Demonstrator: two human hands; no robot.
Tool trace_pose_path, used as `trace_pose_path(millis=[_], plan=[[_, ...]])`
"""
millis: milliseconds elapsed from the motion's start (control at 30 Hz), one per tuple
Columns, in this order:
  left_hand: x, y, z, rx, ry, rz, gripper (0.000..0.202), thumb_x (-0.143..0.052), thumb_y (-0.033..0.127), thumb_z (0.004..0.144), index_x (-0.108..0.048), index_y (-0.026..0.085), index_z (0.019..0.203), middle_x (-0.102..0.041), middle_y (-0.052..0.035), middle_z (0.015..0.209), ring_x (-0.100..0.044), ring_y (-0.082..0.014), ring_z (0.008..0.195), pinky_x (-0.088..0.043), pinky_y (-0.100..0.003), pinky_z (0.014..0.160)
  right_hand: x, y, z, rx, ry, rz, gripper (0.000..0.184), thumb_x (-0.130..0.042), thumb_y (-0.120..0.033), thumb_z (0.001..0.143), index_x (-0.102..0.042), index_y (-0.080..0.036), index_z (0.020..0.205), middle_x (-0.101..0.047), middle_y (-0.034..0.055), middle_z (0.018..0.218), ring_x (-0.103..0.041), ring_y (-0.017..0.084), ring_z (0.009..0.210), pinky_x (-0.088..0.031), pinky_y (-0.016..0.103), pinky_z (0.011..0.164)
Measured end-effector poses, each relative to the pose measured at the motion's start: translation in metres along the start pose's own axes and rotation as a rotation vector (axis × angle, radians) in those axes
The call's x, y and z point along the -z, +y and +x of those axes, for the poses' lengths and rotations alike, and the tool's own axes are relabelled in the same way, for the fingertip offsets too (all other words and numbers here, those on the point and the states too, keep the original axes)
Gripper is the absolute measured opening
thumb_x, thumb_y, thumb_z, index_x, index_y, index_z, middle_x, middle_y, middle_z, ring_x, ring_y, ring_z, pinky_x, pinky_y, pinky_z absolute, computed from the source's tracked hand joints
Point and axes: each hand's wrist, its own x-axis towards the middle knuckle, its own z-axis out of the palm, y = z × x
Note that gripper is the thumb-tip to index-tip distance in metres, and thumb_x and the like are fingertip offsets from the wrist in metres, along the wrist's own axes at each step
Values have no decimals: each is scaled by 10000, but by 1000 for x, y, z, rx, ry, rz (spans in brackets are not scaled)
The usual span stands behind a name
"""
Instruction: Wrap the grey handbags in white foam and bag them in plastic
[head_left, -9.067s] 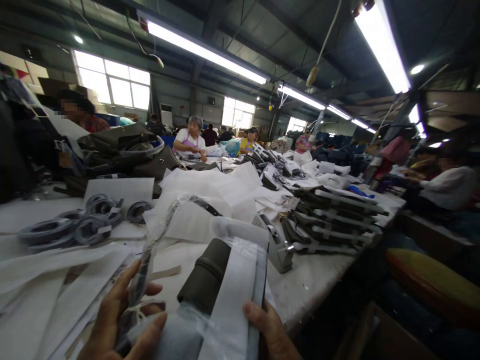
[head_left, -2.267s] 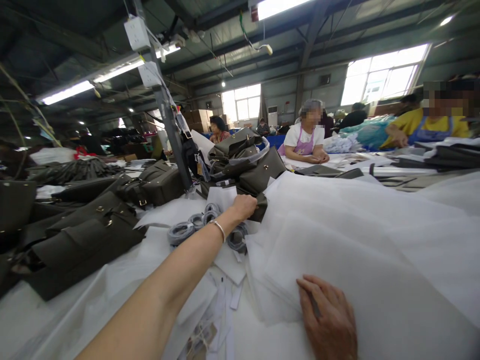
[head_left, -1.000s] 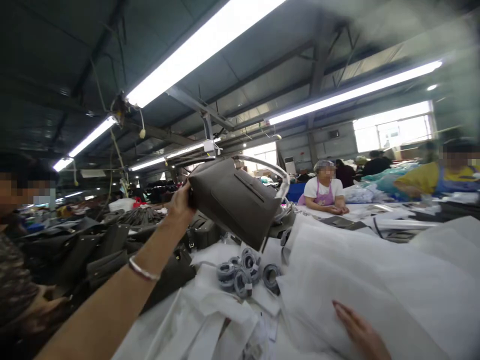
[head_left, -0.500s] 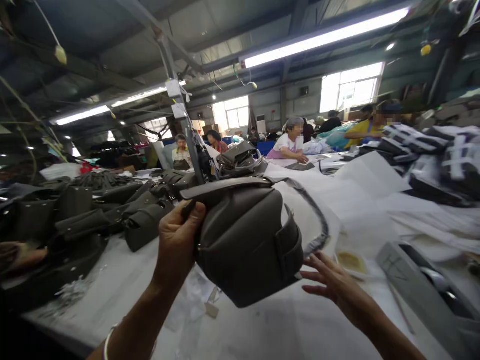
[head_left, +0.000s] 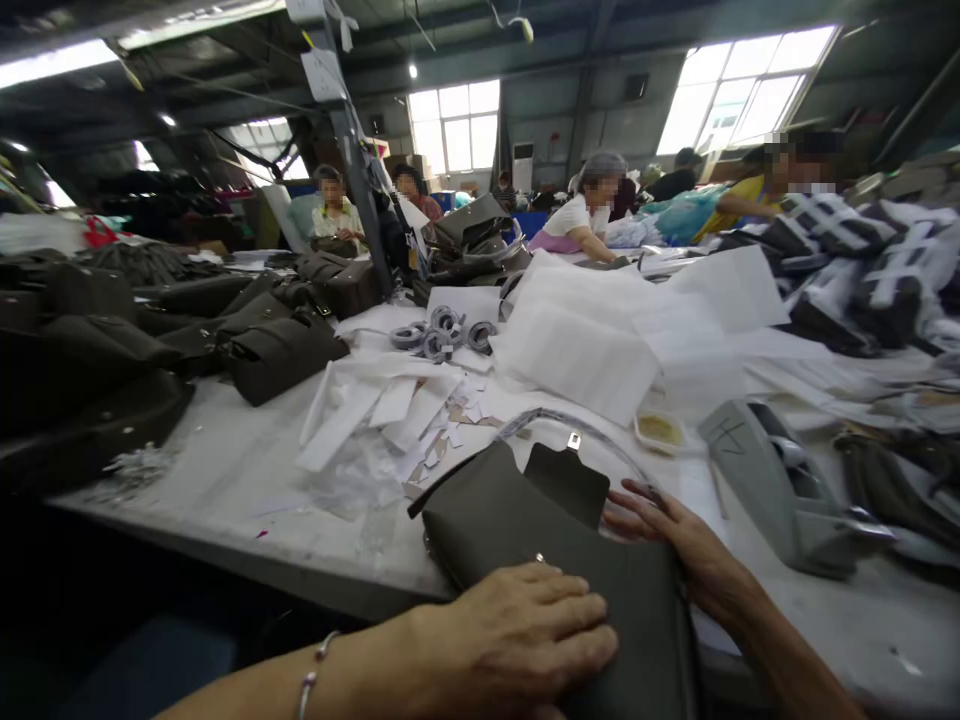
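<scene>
A slim silvery bracelet (head_left: pixel 321 650) circles the left wrist, back from the fingers of the left hand (head_left: pixel 517 630); from where I stand I make out rounded beads (head_left: pixel 308 680) on it, one purplish. Behind it the left forearm (head_left: pixel 255 697) is bare. The right hand (head_left: pixel 679 530) is bare too, from its fingers back along the forearm.

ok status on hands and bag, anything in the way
Left hand flat on bag. Right hand at its right side by handle, grip unclear. Tab up, unfastened. Tape dispenser to the right, apart from bag.
</scene>
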Motion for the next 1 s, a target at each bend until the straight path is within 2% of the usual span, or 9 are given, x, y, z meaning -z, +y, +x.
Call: trace_pose_path(millis=[133, 233, 300, 400, 533, 633, 733, 867, 1000], plan=[[6, -9, -41, 137, -19, 75, 568, -471, 402, 996, -349, 140, 1485, -430, -94, 1526, -320, -241, 1450, -224, -421, 1220, -9, 1, 10, 29, 76, -40, 409, -729, -390, 807, -544, -180, 1105, -688, 172, 1201, -739, 271, 871, -630, 352, 633], [2, -13, -49, 280, -34, 142, 577, -473, 362, 988, -309, 197, 1517, -338, -69, 1584, -303, -308, 1453, -237, -519, 1195, -22, -13, 31, 132, 61, -176, 305, -621, -429, 871, -540, -181, 1029, -714, 177, 1114, -740, 268, 796, -626, 382, 601], [-1, -14, -43, 348, -58, 155, 585, -479, 333, 980, -298, 210, 1522, -305, -96, 1596, -368, -323, 1417, -301, -519, 1158, -32, -30, 49, 250, 62, -339, 339, -583, -467, 880, -555, -168, 1036, -708, 195, 1108, -738, 290, 833, -630, 445, 684], [-2, -20, -23, 445, -79, 155, 600, -506, 293, 955, -306, 188, 1511, -327, -177, 1570, -456, -328, 1356, -378, -498, 1100, -47, -62, 65, 427, 133, -493, 500, -629, -475, 845, -537, -164, 1225, -611, 201, 1308, -642, 321, 1144, -526, 512, 977], [-4, -36, 4, 527, -61, 141, 552, -490, 267, 952, -346, 158, 1474, -400, -232, 1511, -516, -330, 1307, -440, -466, 1040, -61, -92, 45, 701, 10, -848, 574, -566, -538, 885, -514, -228, 1365, -545, 115, 1422, -496, 297, 1326, -369, 494, 1137], [-10, -45, 17, 561, -34, 166, 499, -404, 195, 971, -352, 129, 1463, -413, -251, 1495, -545, -318, 1282, -465, -443, 1010, -59, -87, 21, 699, -307, -1232, 591, -582, -583, 869, -546, -288, 1380, -559, 73, 1422, -486, 305, 1335, -355, 501, 1145], [-13, -50, 20, 536, 8, 166, 514, -461, 232, 972, -352, 105, 1458, -437, -244, 1482, -550, -295, 1280, -467, -402, 1013, -45, -68, 14, 565, -484, -1516, 847, -754, -630, 693, -523, -266, 1422, -481, 108, 1491, -394, 365, 1397, -280, 565, 1172], [-11, -59, 0, 596, 77, 150, 802, -738, 495, 810, -389, 139, 1439, -484, -204, 1459, -538, -309, 1290, -436, -416, 1065, -30, -49, 22, 524, -468, -1690, 1073, -884, -504, 533, -444, -242, 1476, -354, 138, 1562, -295, 395, 1442, -227, 598, 1182], [-12, -70, -31, 772, 86, 188, 872, -835, 505, 695, -452, 135, 1386, -538, -203, 1405, -504, -343, 1319, -401, -481, 1100, -29, -41, 25, 615, -431, -1722, 974, -839, -353, 617, -416, -255, 1489, -354, 130, 1557, -306, 361, 1443, -224, 598, 1184]])
